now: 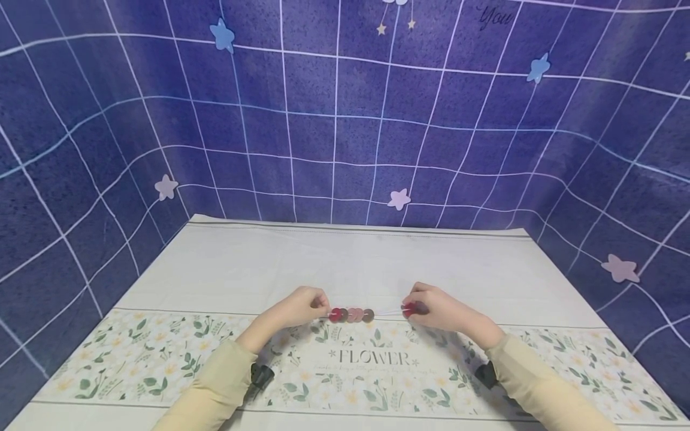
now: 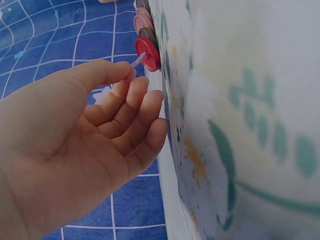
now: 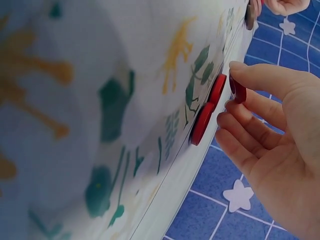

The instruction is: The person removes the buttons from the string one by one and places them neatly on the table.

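Note:
My left hand [image 1: 303, 306] pinches the end of a pale, translucent cord [image 2: 136, 62] between thumb and fingertips. Right beside those fingertips, the cord passes through a red button [image 2: 148, 54]. A row of brown and pink buttons [image 1: 354, 315] continues rightward from it, close over the cloth. Beyond the row, a bare pale strand [image 1: 387, 311] stretches toward my right hand [image 1: 435, 307]. That hand pinches a dark red button [image 3: 238, 90] between thumb and index finger, its other fingers loosely bent. Two bright red buttons [image 3: 202, 124] show beside its fingertips, against the cloth.
A white tablecloth [image 1: 323, 257] with a floral band and the word FLOWER covers the table. Behind and at both sides hangs a blue gridded curtain [image 1: 312, 137] with stars. Dark wrist devices [image 1: 262, 376] sit at the beige sleeves [image 1: 215, 383].

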### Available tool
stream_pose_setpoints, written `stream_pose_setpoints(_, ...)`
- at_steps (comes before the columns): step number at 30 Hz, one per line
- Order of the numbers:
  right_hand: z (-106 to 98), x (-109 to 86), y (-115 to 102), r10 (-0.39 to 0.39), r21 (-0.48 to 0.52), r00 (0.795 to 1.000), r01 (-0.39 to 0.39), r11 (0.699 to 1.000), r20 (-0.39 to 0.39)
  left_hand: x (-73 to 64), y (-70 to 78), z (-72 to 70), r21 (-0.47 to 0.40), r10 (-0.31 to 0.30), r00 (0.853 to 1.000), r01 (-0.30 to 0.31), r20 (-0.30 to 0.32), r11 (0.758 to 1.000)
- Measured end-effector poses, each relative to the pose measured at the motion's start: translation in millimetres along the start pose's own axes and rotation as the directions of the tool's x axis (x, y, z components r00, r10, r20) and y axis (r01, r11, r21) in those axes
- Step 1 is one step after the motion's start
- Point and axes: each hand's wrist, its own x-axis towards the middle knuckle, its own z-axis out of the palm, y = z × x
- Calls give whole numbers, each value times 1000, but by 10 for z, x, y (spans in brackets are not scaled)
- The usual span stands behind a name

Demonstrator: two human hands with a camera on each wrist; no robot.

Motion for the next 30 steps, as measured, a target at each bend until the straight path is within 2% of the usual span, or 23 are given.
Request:
stream_pose_setpoints(18, -53, -46, 26, -7, 33, 1000, 7, 999, -2, 8, -22, -2, -6, 19, 1000, -19, 1, 1000)
stream_pose_setpoints(30, -70, -104, 51, 11, -3, 1000, -11, 1000, -22, 17, -23, 6, -3, 17, 1000, -17, 3, 1000)
